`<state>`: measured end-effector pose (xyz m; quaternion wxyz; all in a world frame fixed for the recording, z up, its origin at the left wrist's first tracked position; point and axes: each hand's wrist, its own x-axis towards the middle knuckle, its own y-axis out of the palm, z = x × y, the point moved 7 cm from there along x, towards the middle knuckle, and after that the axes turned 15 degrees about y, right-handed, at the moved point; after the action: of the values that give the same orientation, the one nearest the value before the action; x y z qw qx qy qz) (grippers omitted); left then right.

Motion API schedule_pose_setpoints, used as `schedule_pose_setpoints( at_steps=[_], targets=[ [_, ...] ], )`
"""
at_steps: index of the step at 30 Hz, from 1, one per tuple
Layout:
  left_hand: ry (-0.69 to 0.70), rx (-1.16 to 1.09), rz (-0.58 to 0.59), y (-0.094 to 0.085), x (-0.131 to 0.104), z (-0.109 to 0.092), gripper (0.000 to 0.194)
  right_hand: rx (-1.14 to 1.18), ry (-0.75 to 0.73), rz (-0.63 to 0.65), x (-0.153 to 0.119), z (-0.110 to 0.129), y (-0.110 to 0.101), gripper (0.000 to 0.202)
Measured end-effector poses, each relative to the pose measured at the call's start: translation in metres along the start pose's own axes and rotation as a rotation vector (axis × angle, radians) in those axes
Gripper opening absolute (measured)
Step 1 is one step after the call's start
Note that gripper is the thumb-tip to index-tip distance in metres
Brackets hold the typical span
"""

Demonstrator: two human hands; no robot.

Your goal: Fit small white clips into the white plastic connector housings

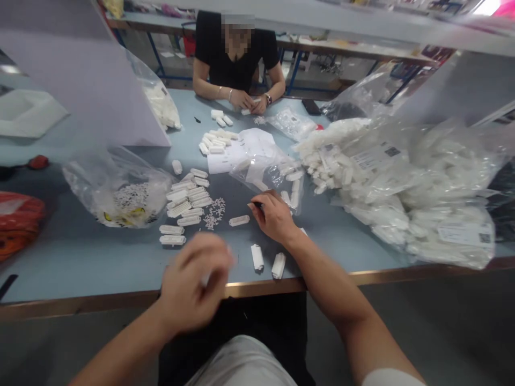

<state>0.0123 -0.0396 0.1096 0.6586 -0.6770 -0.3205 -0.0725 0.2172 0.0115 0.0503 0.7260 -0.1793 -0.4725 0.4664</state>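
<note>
A white ridged plastic piece [239,220] lies flat on the grey-blue table [80,252], just left of the right hand [273,215]. That hand rests palm down, fingers curled together around something small and dark at the fingertips; what it is cannot be told. The left hand [193,287] hovers blurred over the table's near edge, fingers loosely bent; whether it holds anything cannot be told. Two more white pieces [267,261] lie between the hands. A scatter of tiny pale parts [214,213] and a stacked row of white pieces [187,203] sit left of the single piece. Beyond are clear bags of parts [418,187], and a co-worker's hands [249,102] work across the table.
</note>
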Motion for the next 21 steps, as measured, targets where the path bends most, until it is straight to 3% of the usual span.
schedule_pose_setpoints(
  at_steps=[2, 4, 7, 10, 14, 19, 21],
  targets=[
    [-0.160, 0.043, 0.028, 0.032, 0.022, 0.035, 0.021, -0.025, 0.004, -0.019, 0.001, -0.002, -0.001, 0.012],
    [-0.155, 0.098, 0.186, 0.067, 0.038, 0.052, 0.021, -0.039, 0.003, -0.028, 0.001, -0.003, -0.002, 0.011],
    [-0.091, 0.136, 0.351, 0.102, 0.046, 0.055, 0.026, -0.053, -0.002, -0.066, 0.001, -0.005, -0.006, 0.009],
    [-0.041, 0.128, 0.409, 0.114, 0.043, 0.047, 0.015, -0.070, -0.009, -0.094, 0.001, -0.005, -0.009, 0.008],
    [-0.040, 0.147, 0.399, 0.097, 0.042, 0.053, 0.016, -0.066, -0.030, -0.096, 0.000, -0.003, -0.010, 0.007],
    [-0.294, 0.358, 0.363, 0.036, 0.036, 0.111, 0.025, -0.061, -0.033, -0.075, -0.001, -0.002, -0.007, 0.008],
    [-0.307, 0.376, 0.414, 0.023, 0.031, 0.127, 0.029, -0.058, -0.037, -0.073, -0.001, -0.002, -0.007, 0.008]
  ],
)
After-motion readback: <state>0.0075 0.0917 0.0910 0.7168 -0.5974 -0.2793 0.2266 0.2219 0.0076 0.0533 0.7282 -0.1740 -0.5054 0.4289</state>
